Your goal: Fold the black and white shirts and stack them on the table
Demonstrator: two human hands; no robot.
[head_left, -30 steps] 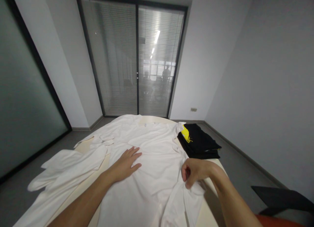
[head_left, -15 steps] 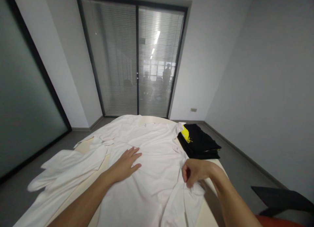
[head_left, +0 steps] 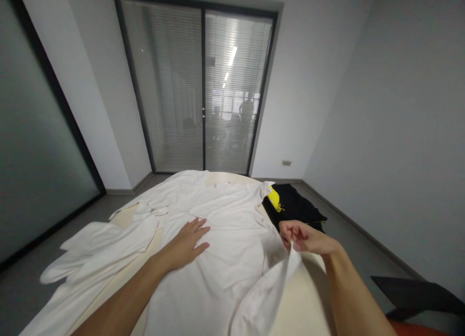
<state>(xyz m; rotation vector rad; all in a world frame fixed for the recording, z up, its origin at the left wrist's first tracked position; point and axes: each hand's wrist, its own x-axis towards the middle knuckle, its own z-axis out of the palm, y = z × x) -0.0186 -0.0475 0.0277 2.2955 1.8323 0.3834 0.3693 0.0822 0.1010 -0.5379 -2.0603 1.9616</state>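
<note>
A white garment, apparently a shirt [head_left: 228, 248], lies spread over the cream table [head_left: 301, 302]. My left hand [head_left: 191, 241] rests flat on its middle, fingers spread. At the right side my right hand [head_left: 296, 236] pinches an edge of the same shirt and holds it raised, so the cloth slopes up in a fold toward my fingers. More white cloth [head_left: 105, 248] lies loosely along the left of the table. The shirt's near end runs out of the picture.
Folded black clothing [head_left: 298, 207] with a yellow print is stacked at the table's right edge, just beyond my right hand. A dark chair part [head_left: 417, 295] stands at the lower right. Glass doors with blinds [head_left: 203, 93] are behind the table; a person shows dimly through them.
My right hand has moved up and slightly right, lifting the shirt's edge off the table and baring more of the tabletop. My left hand has stayed in place.
</note>
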